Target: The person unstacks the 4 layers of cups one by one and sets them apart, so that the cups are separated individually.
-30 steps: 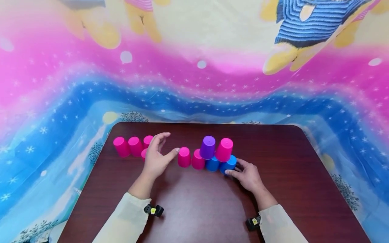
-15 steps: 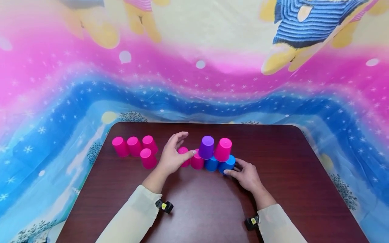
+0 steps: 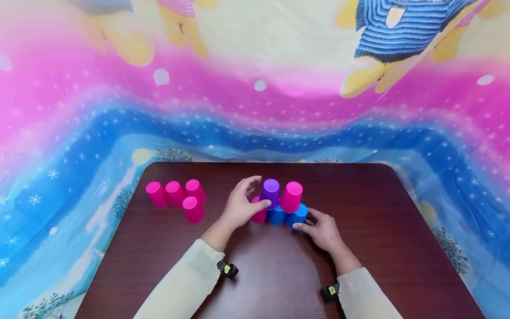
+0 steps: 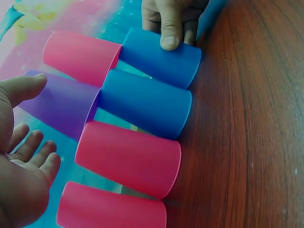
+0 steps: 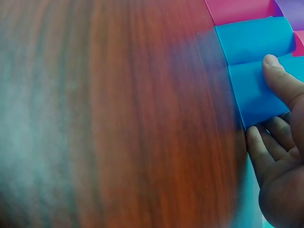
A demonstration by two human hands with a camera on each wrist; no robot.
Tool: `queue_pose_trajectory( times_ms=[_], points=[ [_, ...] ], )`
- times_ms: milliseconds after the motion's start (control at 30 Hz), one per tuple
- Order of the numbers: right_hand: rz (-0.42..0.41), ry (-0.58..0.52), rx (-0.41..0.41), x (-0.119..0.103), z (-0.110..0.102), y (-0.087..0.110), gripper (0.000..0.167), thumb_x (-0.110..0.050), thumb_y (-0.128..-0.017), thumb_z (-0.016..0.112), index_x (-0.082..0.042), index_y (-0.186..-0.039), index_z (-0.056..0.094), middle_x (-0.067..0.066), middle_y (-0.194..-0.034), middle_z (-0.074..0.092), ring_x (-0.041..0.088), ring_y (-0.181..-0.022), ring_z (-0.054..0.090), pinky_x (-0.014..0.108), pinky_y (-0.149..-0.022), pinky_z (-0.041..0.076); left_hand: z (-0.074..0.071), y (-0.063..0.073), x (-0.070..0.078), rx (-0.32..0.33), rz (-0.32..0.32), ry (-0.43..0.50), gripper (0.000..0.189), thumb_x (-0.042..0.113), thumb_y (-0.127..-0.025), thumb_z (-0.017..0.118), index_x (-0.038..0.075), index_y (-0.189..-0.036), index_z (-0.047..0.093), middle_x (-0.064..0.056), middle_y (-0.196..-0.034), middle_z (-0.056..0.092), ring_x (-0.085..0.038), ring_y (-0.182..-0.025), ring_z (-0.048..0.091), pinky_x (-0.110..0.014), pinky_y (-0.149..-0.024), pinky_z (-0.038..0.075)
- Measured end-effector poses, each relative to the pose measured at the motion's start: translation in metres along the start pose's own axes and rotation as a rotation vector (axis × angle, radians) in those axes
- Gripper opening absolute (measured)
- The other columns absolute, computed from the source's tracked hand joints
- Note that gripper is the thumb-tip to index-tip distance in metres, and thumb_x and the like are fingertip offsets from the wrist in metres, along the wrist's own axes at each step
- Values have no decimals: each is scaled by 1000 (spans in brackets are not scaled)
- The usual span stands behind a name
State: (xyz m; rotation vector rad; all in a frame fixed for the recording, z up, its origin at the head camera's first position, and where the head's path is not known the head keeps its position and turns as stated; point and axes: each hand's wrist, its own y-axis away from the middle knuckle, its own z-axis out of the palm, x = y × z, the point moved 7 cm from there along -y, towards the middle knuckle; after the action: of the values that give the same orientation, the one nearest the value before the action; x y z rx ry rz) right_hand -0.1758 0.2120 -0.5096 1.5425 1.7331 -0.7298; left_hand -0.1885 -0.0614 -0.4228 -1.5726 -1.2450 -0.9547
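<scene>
My right hand [image 3: 326, 232] holds the end blue cup [image 3: 297, 216], thumb on its near side and fingers at its outer side. A second blue cup [image 3: 276, 216] and a pink cup [image 3: 259, 214] continue this upside-down row; another pink cup [image 4: 111, 206] shows in the left wrist view but is hidden behind my left hand in the head view. On top stand a purple cup [image 3: 271, 191] and a pink cup [image 3: 292, 196]. My left hand [image 3: 239, 206] is spread beside the purple cup, its thumb overlapping that cup and its fingers apart from it.
Several more pink cups [image 3: 175, 193] stand upside down at the left of the dark wooden table [image 3: 275, 274]. One of them [image 3: 194, 210] sits nearer the front. A printed cloth [image 3: 255, 110] hangs behind the table's far edge.
My left hand has moved right, from beside the pink cups at the left, past the row's left end, to the purple cup. The right hand stays at the blue cup.
</scene>
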Motion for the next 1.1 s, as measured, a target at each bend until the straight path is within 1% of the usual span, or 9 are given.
queue_pose_trajectory(
  times_ms=[133, 267, 367, 500, 600, 867, 1100],
  points=[
    [11, 3, -8, 1, 2, 1, 77, -48, -82, 86, -9, -144, 61, 15, -134, 67, 34, -119, 68, 45, -94, 58, 5, 0, -1, -16, -30, -11, 75, 20, -81, 91, 18, -146, 55, -3, -141, 58, -28, -131, 59, -44, -102, 55],
    [3, -2, -5, 1, 2, 0, 77, -49, -82, 86, -9, -144, 61, 15, -134, 68, 34, -119, 69, 45, -94, 58, 9, -1, 0, -25, -44, -20, 75, 21, -81, 91, 20, -146, 55, -3, -139, 59, -29, -129, 61, -45, -100, 56],
    [-9, -7, 1, -1, 0, -1, 77, -48, -82, 86, -9, -143, 61, 15, -133, 68, 34, -118, 69, 46, -94, 59, 10, -2, 2, -19, -45, -36, 74, 21, -81, 90, 21, -146, 56, -3, -138, 60, -29, -127, 62, -47, -99, 57],
    [-5, -3, -4, -1, 0, -1, 78, -48, -82, 86, -8, -144, 60, 16, -133, 68, 34, -118, 69, 45, -93, 59, 10, -1, 1, -1, -59, -82, 69, 22, -82, 90, 22, -143, 58, -1, -136, 61, -26, -125, 61, -44, -99, 57],
    [0, -3, -7, 0, 1, -1, 78, -49, -82, 86, -9, -144, 61, 16, -134, 68, 34, -119, 69, 45, -93, 59, 10, 0, 0, 12, -59, -98, 66, 22, -83, 89, 23, -142, 60, 1, -134, 62, -23, -124, 61, -42, -100, 57],
    [0, -6, 1, 2, 1, 0, 78, -48, -82, 87, -8, -144, 60, 17, -135, 67, 34, -119, 68, 45, -93, 59, 9, 1, 0, 26, -24, -55, 61, 19, -84, 88, 18, -139, 62, -1, -130, 63, -22, -122, 62, -40, -103, 55],
    [2, -5, -1, 2, 0, 0, 79, -48, -82, 86, -8, -144, 60, 17, -135, 67, 35, -120, 68, 45, -93, 59, 2, 5, 3, 46, -33, -4, 62, 19, -84, 88, 19, -140, 61, -2, -131, 63, -24, -123, 62, -42, -103, 54]
  ],
)
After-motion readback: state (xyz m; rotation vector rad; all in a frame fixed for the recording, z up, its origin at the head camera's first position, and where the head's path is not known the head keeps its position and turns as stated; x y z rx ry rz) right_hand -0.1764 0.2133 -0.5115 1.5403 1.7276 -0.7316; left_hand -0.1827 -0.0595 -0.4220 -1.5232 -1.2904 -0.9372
